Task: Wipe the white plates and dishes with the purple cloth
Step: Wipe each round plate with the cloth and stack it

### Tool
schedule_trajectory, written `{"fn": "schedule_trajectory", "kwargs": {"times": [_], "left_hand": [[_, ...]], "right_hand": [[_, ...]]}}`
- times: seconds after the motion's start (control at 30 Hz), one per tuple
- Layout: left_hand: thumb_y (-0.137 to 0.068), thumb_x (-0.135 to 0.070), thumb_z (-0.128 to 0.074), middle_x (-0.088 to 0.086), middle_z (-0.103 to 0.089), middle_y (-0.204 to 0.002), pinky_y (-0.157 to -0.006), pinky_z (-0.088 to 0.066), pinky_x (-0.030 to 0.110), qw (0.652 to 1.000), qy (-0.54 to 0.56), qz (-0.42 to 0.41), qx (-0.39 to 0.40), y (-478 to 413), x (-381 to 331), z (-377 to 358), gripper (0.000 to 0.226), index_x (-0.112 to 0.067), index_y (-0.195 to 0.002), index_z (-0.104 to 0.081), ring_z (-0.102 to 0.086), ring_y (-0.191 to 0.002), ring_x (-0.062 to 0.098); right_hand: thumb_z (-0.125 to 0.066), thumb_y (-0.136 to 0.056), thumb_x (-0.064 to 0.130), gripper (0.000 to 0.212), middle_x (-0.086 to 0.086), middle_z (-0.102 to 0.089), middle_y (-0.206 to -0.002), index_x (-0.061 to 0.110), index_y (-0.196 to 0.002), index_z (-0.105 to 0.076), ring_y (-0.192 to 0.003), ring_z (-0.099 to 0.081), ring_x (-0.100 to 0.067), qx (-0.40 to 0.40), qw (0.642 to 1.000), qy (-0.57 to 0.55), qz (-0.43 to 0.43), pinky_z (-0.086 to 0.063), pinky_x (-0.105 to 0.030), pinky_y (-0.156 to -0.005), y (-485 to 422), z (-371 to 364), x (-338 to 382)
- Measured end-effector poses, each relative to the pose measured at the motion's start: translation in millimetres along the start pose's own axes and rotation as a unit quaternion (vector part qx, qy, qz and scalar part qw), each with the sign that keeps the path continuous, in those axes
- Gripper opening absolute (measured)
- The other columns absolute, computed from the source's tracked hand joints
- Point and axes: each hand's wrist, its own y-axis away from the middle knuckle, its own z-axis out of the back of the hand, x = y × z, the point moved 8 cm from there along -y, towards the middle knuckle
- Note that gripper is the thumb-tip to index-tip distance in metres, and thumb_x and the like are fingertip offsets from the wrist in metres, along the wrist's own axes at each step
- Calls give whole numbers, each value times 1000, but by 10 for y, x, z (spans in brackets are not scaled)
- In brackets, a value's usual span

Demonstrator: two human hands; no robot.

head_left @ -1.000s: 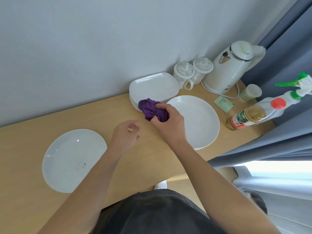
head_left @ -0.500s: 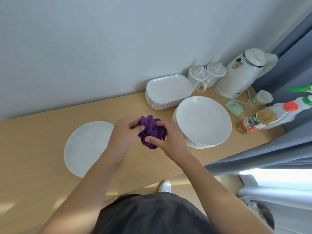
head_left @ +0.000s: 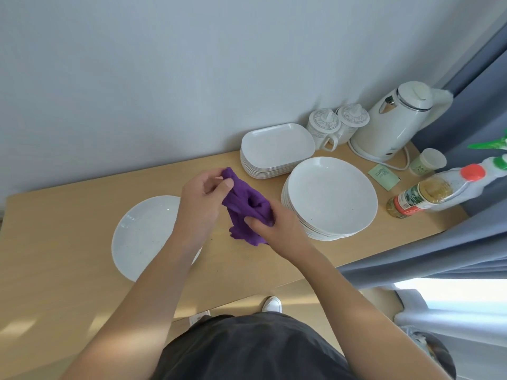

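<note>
The purple cloth [head_left: 247, 207] is stretched between both hands above the wooden table [head_left: 55, 256]. My left hand [head_left: 203, 198] pinches its upper corner between thumb and fingers. My right hand [head_left: 277, 226] grips its lower part. A single round white plate [head_left: 142, 237] with dark specks lies on the table left of the hands, partly under my left forearm. A stack of round white plates [head_left: 332, 196] stands to the right. Behind it sits a stack of rectangular white dishes [head_left: 277, 146] by the wall.
Two lidded white mugs [head_left: 337, 124] and a white kettle [head_left: 395, 119] stand at the back right. A small cup [head_left: 428, 161], a green packet [head_left: 384, 176], an oil bottle [head_left: 422, 196] and a spray bottle [head_left: 493, 165] crowd the right end. A grey curtain [head_left: 452, 248] hangs past the table's right edge.
My right hand lifted the cloth off the rectangular dishes and brought it to the middle. My left hand took hold of it, and both hands have now pulled it apart.
</note>
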Motion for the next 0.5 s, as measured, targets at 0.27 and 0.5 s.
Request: {"fn": "schedule_trajectory", "kwargs": {"times": [0.27, 0.5], "left_hand": [[-92, -29, -67, -11, -62, -108, -70, -45, 18, 972, -215, 34, -91, 60, 209, 186, 38, -28, -128, -54, -61, -85, 6], [-95, -26, -60, -10, -66, -104, -84, -50, 33, 929, -357, 32, -95, 365, 524, 556, 16, -21, -108, -68, -63, -87, 12]], "right_hand": [[-65, -92, 23, 19, -4, -72, -95, 18, -111, -63, -86, -70, -20, 19, 990, -139, 13, -60, -42, -78, 57, 215, 160], [-63, -90, 6, 11, -8, -67, -90, 8, -100, -67, -78, -66, -23, 80, 988, -71, 107, -56, -32, -69, 40, -126, 481]]}}
